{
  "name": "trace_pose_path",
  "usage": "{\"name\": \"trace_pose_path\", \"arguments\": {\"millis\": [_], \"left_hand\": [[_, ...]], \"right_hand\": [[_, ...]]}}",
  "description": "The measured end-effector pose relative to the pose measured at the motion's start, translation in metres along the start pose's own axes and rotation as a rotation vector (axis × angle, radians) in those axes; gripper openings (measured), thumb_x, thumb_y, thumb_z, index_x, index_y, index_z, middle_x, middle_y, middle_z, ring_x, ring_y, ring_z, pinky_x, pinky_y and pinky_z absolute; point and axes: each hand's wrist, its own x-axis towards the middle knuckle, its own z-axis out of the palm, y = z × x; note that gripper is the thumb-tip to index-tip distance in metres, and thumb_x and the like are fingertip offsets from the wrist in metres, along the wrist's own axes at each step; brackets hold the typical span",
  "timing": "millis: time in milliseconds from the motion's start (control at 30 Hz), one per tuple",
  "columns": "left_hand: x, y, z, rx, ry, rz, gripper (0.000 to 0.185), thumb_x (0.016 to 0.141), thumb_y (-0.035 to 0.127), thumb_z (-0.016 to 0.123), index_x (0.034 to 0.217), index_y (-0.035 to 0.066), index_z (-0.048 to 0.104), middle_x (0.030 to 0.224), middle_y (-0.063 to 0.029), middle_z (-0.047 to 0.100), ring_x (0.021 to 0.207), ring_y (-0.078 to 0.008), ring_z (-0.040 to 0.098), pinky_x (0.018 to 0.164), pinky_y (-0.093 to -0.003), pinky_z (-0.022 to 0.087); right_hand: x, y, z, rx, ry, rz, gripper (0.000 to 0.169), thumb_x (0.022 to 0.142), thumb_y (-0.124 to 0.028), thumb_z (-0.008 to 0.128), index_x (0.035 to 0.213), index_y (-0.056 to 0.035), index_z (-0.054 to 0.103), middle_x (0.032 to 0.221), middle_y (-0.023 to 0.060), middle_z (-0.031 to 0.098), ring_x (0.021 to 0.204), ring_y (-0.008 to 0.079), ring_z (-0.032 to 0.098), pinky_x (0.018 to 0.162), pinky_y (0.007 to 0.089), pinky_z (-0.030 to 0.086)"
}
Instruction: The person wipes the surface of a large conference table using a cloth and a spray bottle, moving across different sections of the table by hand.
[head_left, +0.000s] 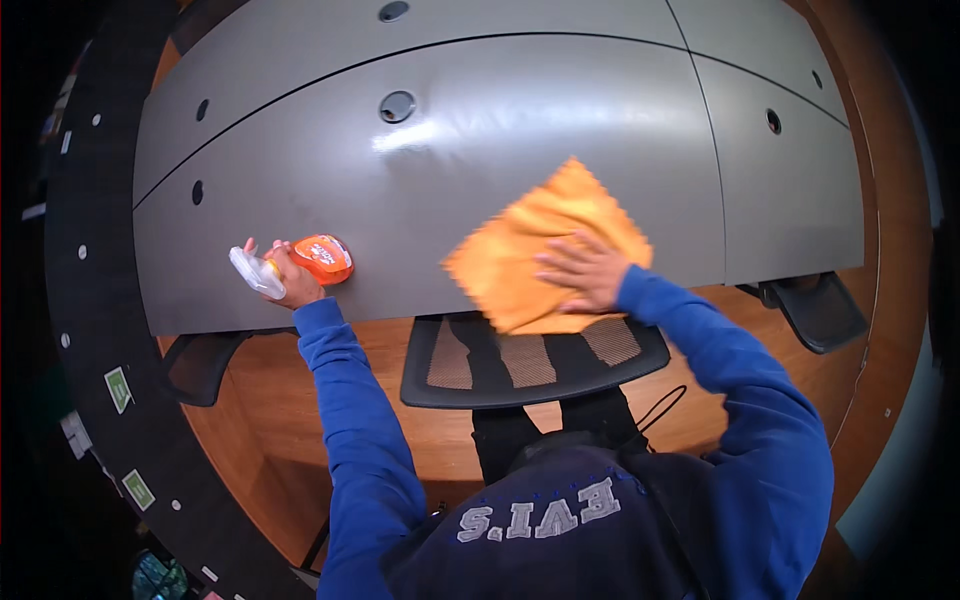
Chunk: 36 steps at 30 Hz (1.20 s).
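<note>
My left hand (300, 283) is wrapped around the neck of a spray bottle (324, 259) with orange liquid and a white trigger head. The bottle's body rests on or just over the grey table (420, 217), its head tilted towards the left. An orange cloth (517, 247) with zigzag edges lies spread at the table's near edge, one side hanging past it. Flat on top of this cloth is my right hand (585, 271), fingers apart, slightly blurred.
A mesh-backed chair (532, 364) stands against the near edge, between my body and the table. More chairs flank it, left (199, 367) and right (817, 311). Round cable grommets (397, 106) and seams break up the tabletop.
</note>
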Motion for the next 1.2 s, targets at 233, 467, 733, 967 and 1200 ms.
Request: {"name": "trace_pose_path", "arguments": {"millis": [233, 467, 733, 967, 1200], "left_hand": [[0.014, -0.044, 0.016, -0.036, -0.048, -0.024, 0.044, 0.093, -0.002, 0.059, 0.136, -0.001, 0.049, 0.084, -0.0084, 0.06, 0.077, -0.0156, 0.061, 0.075, -0.0314, 0.055], [0.011, -0.046, -0.028, -0.05, -0.018, -0.064, 0.046, 0.091, 0.0, 0.061, 0.136, -0.002, 0.049, 0.09, -0.0098, 0.061, 0.083, -0.0181, 0.061, 0.08, -0.0315, 0.054], [0.019, -0.05, -0.005, -0.031, -0.069, -0.044, 0.043, 0.088, 0.002, 0.063, 0.128, -0.007, 0.053, 0.106, -0.0118, 0.066, 0.086, -0.0186, 0.062, 0.084, -0.0349, 0.052], [0.02, -0.048, -0.026, 0.003, -0.028, -0.024, 0.047, 0.089, -0.001, 0.058, 0.136, -0.002, 0.05, 0.09, -0.01, 0.062, 0.082, -0.0185, 0.061, 0.08, -0.0327, 0.054], [0.021, -0.047, -0.019, 0.048, -0.051, 0.02, 0.049, 0.088, 0.001, 0.06, 0.136, -0.005, 0.049, 0.089, -0.0091, 0.063, 0.08, -0.0193, 0.062, 0.083, -0.035, 0.053]], "right_hand": [[0.093, 0.173, 0.014, -0.51, 0.449, 0.948, 0.076, 0.102, -0.065, 0.036, 0.159, -0.0144, 0.032, 0.166, 0.0097, 0.029, 0.156, 0.033, 0.018, 0.121, 0.0643, 0.014], [0.086, -0.033, 0.036, -0.012, 0.077, 0.154, 0.074, 0.098, -0.063, 0.048, 0.16, -0.025, 0.034, 0.166, 0.0092, 0.03, 0.155, 0.0294, 0.024, 0.125, 0.0573, 0.011], [0.138, 0.144, 0.015, -0.341, 0.274, 0.96, 0.076, 0.1, -0.064, 0.042, 0.157, -0.0153, 0.038, 0.166, 0.0092, 0.031, 0.156, 0.0328, 0.018, 0.122, 0.0648, 0.012], [0.186, -0.073, 0.036, 0.0, 0.165, 0.25, 0.083, 0.095, -0.071, 0.046, 0.161, -0.023, 0.031, 0.168, 0.0057, 0.026, 0.156, 0.0327, 0.019, 0.125, 0.0592, 0.007], [0.136, 0.108, 0.002, -0.267, 0.274, 0.807, 0.071, 0.096, -0.039, 0.056, 0.156, -0.0057, 0.037, 0.167, 0.0166, 0.025, 0.156, 0.0369, 0.016, 0.125, 0.0559, 0.013]]}}
